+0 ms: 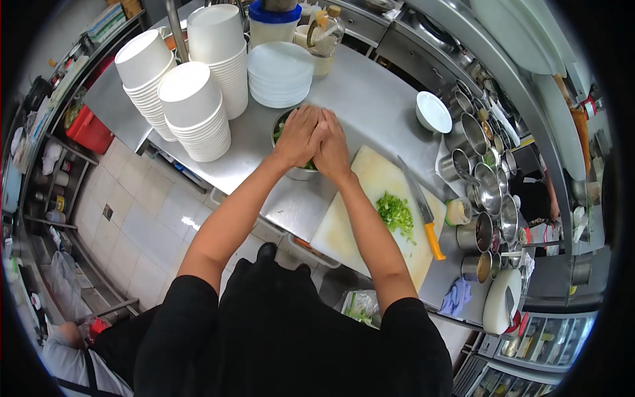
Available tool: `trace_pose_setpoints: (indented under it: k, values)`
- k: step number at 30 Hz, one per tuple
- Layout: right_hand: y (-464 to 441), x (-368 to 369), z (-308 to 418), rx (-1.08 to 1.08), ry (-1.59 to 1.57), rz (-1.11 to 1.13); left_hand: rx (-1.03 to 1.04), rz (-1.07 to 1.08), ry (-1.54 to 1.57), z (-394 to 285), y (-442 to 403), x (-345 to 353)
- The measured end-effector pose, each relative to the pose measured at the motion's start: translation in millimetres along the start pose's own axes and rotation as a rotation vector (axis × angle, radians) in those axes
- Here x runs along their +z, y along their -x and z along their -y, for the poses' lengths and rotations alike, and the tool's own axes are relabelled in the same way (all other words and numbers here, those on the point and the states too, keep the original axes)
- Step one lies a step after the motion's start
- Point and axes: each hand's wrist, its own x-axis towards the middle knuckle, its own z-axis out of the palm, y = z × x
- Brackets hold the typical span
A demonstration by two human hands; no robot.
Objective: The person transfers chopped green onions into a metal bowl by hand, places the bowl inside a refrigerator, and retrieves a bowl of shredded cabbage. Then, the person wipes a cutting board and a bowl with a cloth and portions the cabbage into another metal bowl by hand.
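Note:
My left hand (297,135) and my right hand (330,147) are pressed together over a round metal container (303,174). Their fingers are closed against each other, and whatever may lie between the palms is hidden. Green pieces (278,128) show inside the container at its left side, below my left hand. To the right of my right forearm, a pile of chopped greens (395,215) lies on a white cutting board (357,192). A knife (419,196) with an orange handle rests along the board's right side, its handle toward me.
Stacked white paper tubs (198,132) and a pile of pale lids (280,76) stand behind my hands at the left. A white bowl (433,112) sits farther right, beside many metal pots (467,135). Another person's sleeve (73,360) shows at lower left.

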Motion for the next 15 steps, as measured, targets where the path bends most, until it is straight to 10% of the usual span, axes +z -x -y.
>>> trace_pose_setpoints:
  k: [15]
  values:
    - [-12.5, -5.0, 7.0, 0.227, 0.33, 0.81, -0.286, 0.533, -0.115, 18.4, -2.9, 13.4]
